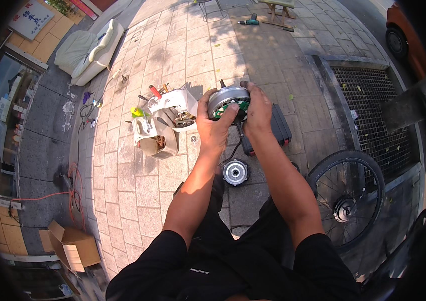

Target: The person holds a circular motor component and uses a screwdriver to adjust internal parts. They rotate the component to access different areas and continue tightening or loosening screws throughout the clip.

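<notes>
Both my hands hold an opened hub motor (227, 94) up in front of me, above the pavement. It is a round silver metal part with a green circuit board and a dark cable hanging from it. My left hand (215, 123) wraps its left side, thumb on the board's face. My right hand (258, 110) grips the right side, its fingertips on the upper rim. Below them, between my legs, a round silver motor cover (236, 172) lies on the paving. Beyond my right forearm a black case (280, 128) is partly hidden.
White cut-open plastic containers (157, 140) with tools stand to the left. A bicycle wheel (381, 183) with a hub lies at the right, near a metal grate (373, 95). A cordless drill (249, 20) is far ahead. A cardboard box (75, 246) and orange cable (47, 196) are at left.
</notes>
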`<state>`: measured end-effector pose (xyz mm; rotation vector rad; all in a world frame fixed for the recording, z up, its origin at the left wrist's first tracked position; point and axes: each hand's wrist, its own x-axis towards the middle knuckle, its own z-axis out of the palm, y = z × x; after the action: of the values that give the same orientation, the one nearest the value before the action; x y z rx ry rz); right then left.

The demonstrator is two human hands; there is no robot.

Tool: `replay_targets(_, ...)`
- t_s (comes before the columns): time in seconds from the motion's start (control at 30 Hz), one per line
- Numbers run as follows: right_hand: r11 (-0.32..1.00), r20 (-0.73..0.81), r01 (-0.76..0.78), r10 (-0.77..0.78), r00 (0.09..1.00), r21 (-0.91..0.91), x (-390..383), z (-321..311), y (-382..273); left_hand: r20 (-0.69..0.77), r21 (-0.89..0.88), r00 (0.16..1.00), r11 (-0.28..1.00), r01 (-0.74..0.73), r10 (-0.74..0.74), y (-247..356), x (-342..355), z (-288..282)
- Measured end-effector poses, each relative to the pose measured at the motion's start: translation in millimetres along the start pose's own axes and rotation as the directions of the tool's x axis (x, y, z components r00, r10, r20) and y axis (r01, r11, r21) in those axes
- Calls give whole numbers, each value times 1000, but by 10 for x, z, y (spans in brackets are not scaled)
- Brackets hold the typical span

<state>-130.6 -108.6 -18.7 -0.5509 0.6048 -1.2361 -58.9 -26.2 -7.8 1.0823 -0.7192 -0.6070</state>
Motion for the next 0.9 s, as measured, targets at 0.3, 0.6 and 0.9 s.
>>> replay_targets(0.3,999,18,34,-35,999,20,-2,-9,12,38,33,997,997,-73,72,-9,-12,-14)
replay_targets(0.6,991,75,127,-124,989,-41,-54,21,-68,41,175,989,973,-148,143,105,-61,34)
replay_targets(0.9,993,87,114,-113,990,-7,-65,32,-68,46,179,989,972,-149,143,120,-69,19)
